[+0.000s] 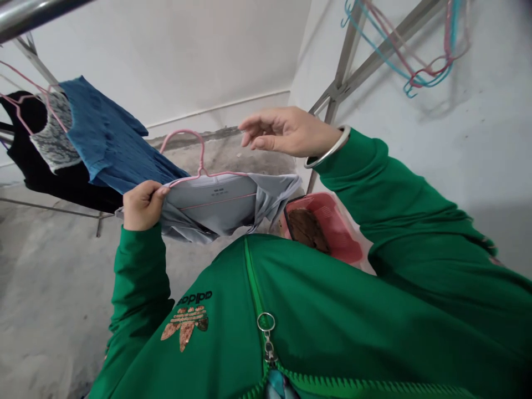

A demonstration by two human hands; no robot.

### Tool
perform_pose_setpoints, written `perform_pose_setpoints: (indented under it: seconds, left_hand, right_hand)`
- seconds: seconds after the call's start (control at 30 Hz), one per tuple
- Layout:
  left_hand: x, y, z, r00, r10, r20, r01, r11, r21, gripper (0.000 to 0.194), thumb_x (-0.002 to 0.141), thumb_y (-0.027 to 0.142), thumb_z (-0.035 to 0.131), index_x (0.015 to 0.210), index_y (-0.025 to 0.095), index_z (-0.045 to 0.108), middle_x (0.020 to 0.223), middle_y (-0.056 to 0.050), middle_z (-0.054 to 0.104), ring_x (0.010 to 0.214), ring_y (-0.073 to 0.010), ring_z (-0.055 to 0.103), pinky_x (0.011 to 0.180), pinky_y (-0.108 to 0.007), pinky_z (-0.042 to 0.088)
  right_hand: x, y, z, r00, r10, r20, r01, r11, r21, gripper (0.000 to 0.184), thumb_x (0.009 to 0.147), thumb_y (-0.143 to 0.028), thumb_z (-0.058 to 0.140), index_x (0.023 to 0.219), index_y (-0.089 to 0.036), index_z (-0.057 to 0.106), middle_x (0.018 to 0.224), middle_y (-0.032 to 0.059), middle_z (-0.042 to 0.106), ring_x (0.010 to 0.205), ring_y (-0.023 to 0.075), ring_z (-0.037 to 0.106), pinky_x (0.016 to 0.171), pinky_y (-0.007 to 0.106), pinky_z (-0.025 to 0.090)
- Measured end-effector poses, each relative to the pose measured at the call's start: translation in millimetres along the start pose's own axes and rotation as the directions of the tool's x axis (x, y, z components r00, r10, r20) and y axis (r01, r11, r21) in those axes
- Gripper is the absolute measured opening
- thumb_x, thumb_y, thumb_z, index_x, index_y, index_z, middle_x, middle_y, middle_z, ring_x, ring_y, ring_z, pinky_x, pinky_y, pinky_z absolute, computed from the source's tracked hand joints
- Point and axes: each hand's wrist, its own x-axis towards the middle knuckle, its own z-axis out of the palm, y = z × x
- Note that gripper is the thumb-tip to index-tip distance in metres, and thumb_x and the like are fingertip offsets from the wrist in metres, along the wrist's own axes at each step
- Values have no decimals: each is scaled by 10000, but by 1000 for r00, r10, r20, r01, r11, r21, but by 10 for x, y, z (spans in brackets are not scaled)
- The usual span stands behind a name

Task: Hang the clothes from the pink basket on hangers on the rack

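White wall (pixel 166 50) behind, left fingers (pixel 160 191) pinch a grey shirt (pixel 216 213) (green adidas jacket (pixel 291 310)), right fingers (pixel 253 130) spread.

A laundry drying spot in a plain utility area of a home, by the look of it: bare grey concrete floor (pixel 54 288), white-painted walls (pixel 166 55) meeting at a corner, a slim steel drying rack (pixel 344 72) with thin blue and pink wire hangers (pixel 428 72), a dark blue garment (pixel 108 138) and a black garment (pixel 29 149) hanging up (plus a pale grey top (pixel 216 210) on a pink wire hanger (pixel 201 158)), and a red plastic basket (pixel 324 227)
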Motion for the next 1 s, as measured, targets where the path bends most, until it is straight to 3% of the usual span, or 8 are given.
perform_pose_setpoints:
  seconds: [0.1,0.2,0.37,0.47,0.53,0.67,0.73,1.0]
  left_hand:
    - [68,112,112,999,37,33,-36,999,-22,276,807,381,522,645,172,597,561,-2,542,530,-112,468,542,-238,380]
    - [118,173,214,995,58,86,-56,998,-28,300,806,408,505,641,171,587,581,-26,559,562,-134,506,575,-256,409]
    - [131,121,302,970,88,226,-86,996,-19,330,835,462,466,733,180,603,666,-45,591,638,-160,546,640,-277,437]
    - [78,103,397,952,142,270,-169,982,80,370,768,513,570,924,181,625,861,-80,624,827,-225,577,770,-339,450]
    - [11,119,536,971,117,210,-163,963,216,483,699,497,652,1059,180,599,1025,-116,598,988,-294,545,861,-409,426]
    - [-123,152,873,998,-29,-53,46,931,363,472,711,312,624,1139,133,541,1092,-175,536,1061,-358,497,892,-493,388]
    - [-147,162,934,992,-76,-98,105,936,336,426,696,204,586,1112,129,531,1044,-173,530,1023,-352,513,859,-487,399]
    - [-127,384,567,996,-81,22,71,955,290,251,686,93,508,917,188,532,986,-136,528,996,-327,527,798,-442,432]
  right_hand:
    - [60,-97,169,991,2,137,-4,1000,15,136,782,-148,668,918,-145,666,773,-25,660,811,88,628,741,190,489]
    - [128,-12,301,939,-20,342,50,995,-81,95,787,-171,680,881,-159,679,747,-16,667,746,85,608,688,172,480]
    - [140,245,437,898,79,432,-13,988,-154,83,852,-216,627,823,-148,665,661,-10,629,591,64,546,579,168,452]
    - [101,350,499,898,162,410,-105,982,-157,157,870,-271,620,793,-135,631,620,-21,582,507,43,491,489,153,415]
    - [75,380,548,914,201,353,-159,977,-144,219,883,-303,606,753,-127,603,569,-33,531,455,34,440,432,152,372]
    - [42,365,628,942,267,205,-249,962,-109,275,931,-299,528,720,-128,572,512,-51,457,413,31,356,391,168,288]
    - [38,361,629,948,282,147,-266,956,-119,274,937,-286,514,723,-128,577,522,-46,466,425,34,356,411,175,292]
    - [35,480,509,986,159,53,-143,962,-234,276,865,-270,605,629,-128,624,646,26,606,601,86,508,591,217,403]
